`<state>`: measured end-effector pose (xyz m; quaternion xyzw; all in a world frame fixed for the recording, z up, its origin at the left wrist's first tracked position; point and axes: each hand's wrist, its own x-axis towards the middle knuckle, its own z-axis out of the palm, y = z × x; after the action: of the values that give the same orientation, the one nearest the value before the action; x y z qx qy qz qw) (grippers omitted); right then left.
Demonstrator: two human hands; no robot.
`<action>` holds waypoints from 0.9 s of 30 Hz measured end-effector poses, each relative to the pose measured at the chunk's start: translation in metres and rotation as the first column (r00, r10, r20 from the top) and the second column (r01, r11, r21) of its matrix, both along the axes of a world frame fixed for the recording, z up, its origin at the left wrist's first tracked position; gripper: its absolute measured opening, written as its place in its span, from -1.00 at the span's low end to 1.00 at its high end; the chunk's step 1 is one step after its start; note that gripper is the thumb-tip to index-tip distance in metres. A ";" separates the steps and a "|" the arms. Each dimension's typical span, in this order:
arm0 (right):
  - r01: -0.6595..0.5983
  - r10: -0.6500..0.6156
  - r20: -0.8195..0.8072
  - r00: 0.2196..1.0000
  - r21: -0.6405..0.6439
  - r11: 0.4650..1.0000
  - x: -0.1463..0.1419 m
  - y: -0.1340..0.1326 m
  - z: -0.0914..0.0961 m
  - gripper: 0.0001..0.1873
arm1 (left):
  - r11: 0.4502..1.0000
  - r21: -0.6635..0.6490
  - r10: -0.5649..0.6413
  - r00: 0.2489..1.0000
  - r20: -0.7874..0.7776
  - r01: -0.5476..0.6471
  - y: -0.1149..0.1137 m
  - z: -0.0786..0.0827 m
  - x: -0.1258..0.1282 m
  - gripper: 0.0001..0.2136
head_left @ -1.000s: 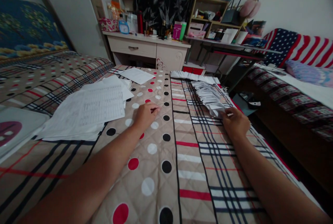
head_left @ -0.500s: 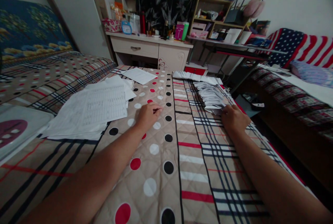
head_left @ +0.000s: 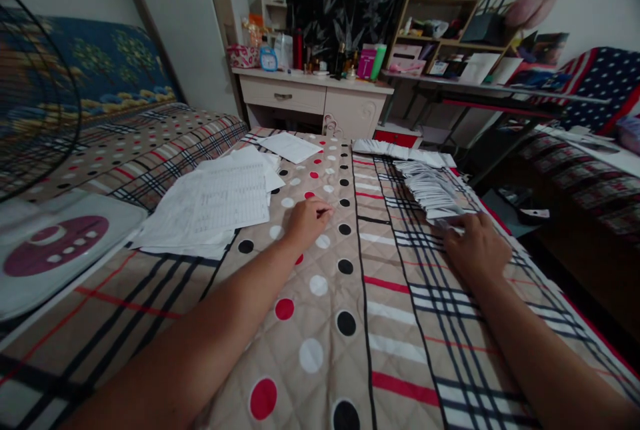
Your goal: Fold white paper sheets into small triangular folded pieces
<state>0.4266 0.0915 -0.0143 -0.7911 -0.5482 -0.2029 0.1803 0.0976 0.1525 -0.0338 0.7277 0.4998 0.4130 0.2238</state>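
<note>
On the quilted bedspread (head_left: 315, 323) my left hand (head_left: 306, 222) rests with its fingers curled together. Whatever it pinches, if anything, is too small to make out. My right hand (head_left: 477, 243) is closed at the near end of a row of folded white paper slips (head_left: 430, 187), with a pale slip (head_left: 453, 223) at its fingertips. Behind that row lies a second row of slips (head_left: 400, 152), running crosswise. A loose pile of printed sheets (head_left: 215, 197) spreads to the left of my left hand, and a separate sheet (head_left: 290, 147) lies beyond it.
At far left are a fan guard (head_left: 75, 103) and a white lid with a purple oval (head_left: 57, 243). A white dresser (head_left: 280, 93) and shelves stand past the bed. The bed's right edge (head_left: 555, 283) drops to a dark gap before another bed.
The view has turned left, shifting everything rightward in the picture. My right hand has drawn slightly back from the row of slips, and a pale slip now shows at its fingers.
</note>
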 end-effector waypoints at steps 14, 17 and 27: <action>-0.535 0.539 -0.292 0.790 0.102 0.839 -0.128 -0.014 0.021 -0.80 | 0.997 -0.058 0.057 0.995 0.084 -0.052 -0.006 0.003 0.002 -0.79; -0.667 0.641 -0.277 0.716 0.003 0.745 -0.162 -0.013 0.012 -0.80 | 0.994 0.109 0.010 0.996 -0.084 -0.001 -0.023 0.013 -0.012 -0.68; -0.711 0.662 -0.375 0.649 0.012 0.703 -0.161 -0.010 0.003 -0.80 | 0.971 0.129 0.234 0.692 -0.683 -0.202 -0.049 0.037 -0.139 -0.19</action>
<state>0.2654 0.0817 -0.0116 -0.5567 -0.7781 0.0632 0.2840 -0.0418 0.1037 0.0032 0.7693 0.6205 0.1450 -0.0462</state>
